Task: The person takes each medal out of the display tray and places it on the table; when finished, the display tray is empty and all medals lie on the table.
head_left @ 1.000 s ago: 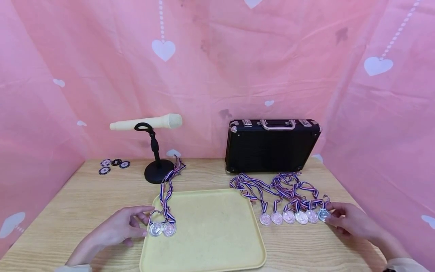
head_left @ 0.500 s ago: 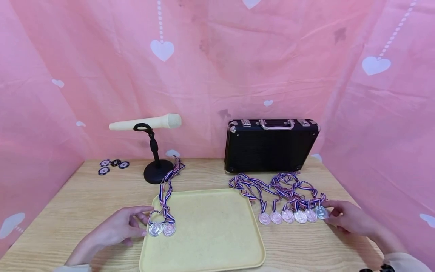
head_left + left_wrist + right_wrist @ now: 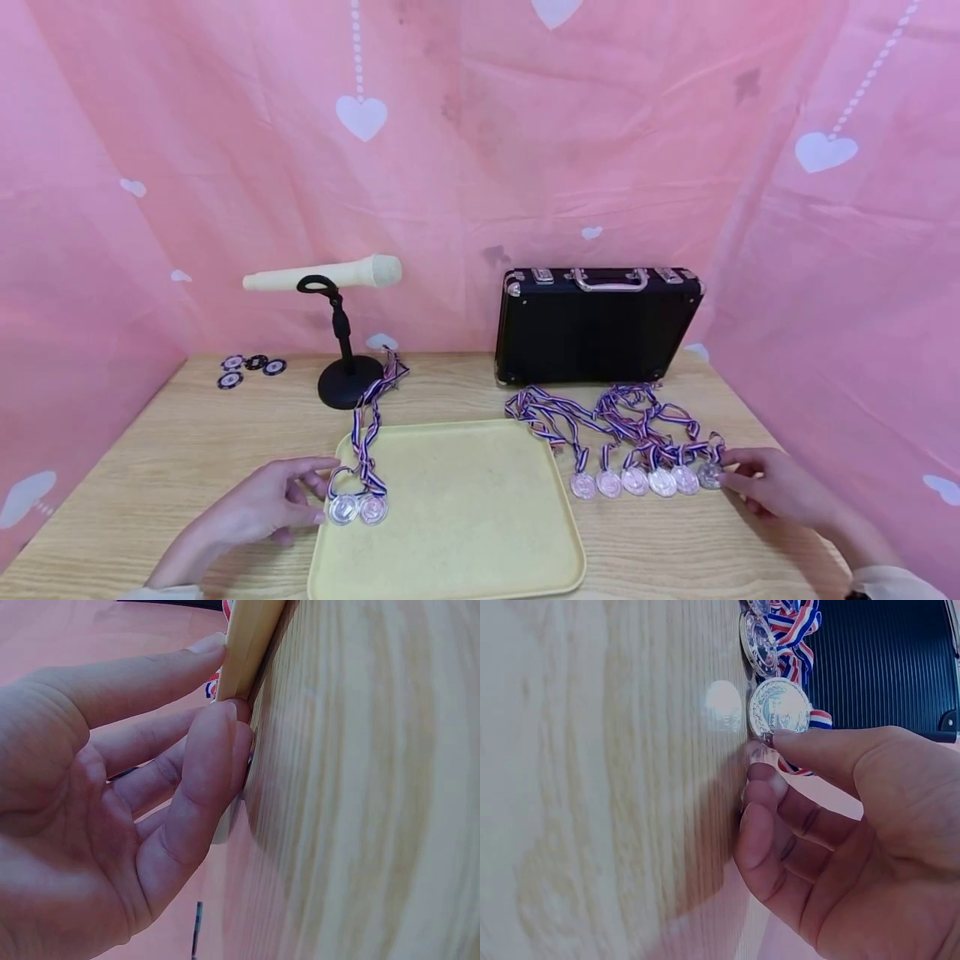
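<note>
My right hand (image 3: pixel 772 487) is at the right end of a row of several medals. Its thumb and curled fingers pinch the rim of the end medal (image 3: pixel 778 712), which looks tilted in the right wrist view. A striped ribbon (image 3: pixel 821 718) runs from it. My left hand (image 3: pixel 262 508) rests at the left edge of a pale yellow tray (image 3: pixel 450 533). Thumb and forefinger touch the tray's side, the other fingers loosely bent. Two medals, a silver one (image 3: pixel 344 509) and a pinkish one (image 3: pixel 373 509), lie just inside that edge, their ribbons trailing back.
Behind the tray, a white microphone (image 3: pixel 330 275) lies across a black stand (image 3: pixel 347 383). A black case (image 3: pixel 596 333) stands at the back right, tangled ribbons (image 3: pixel 630 417) in front. Several poker chips (image 3: pixel 257 362) lie at the back left. A pink curtain (image 3: pixel 465 167) encloses the table.
The end medal at my right hand has shifted and tilted slightly, its face going from bluish to dark grey. The left hand and tray have stayed in place.
</note>
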`<action>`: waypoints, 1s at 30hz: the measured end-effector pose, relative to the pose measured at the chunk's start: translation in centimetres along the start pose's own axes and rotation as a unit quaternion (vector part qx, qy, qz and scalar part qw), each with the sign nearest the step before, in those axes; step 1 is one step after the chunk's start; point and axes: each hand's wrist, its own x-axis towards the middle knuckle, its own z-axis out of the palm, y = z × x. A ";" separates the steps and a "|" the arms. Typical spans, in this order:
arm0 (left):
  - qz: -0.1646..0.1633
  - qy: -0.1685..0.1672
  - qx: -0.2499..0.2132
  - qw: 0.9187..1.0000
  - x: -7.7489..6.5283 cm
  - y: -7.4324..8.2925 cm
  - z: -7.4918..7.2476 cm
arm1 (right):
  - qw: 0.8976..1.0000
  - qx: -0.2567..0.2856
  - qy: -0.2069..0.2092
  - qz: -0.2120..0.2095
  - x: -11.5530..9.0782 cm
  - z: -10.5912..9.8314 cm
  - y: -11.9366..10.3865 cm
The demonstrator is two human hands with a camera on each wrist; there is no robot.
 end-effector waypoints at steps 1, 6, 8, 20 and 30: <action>0.000 0.000 -0.001 1.000 0.0 -0.1 0.0 | 1.000 0.000 0.000 -0.001 0.0 0.1 0.0; 0.004 -0.005 0.000 1.000 -0.3 -0.4 0.1 | 1.000 -0.015 -0.007 0.014 0.1 0.2 0.2; 0.002 -0.003 0.001 1.000 -0.3 -0.4 0.0 | 1.000 -0.018 -0.011 0.023 0.1 0.2 0.2; 0.004 0.001 -0.001 1.000 0.0 0.1 0.0 | 0.997 -0.043 0.036 0.061 0.8 -1.1 -1.7; 0.006 0.007 0.014 1.000 0.0 0.2 0.0 | 0.994 -0.057 0.090 -0.017 4.2 3.1 -12.7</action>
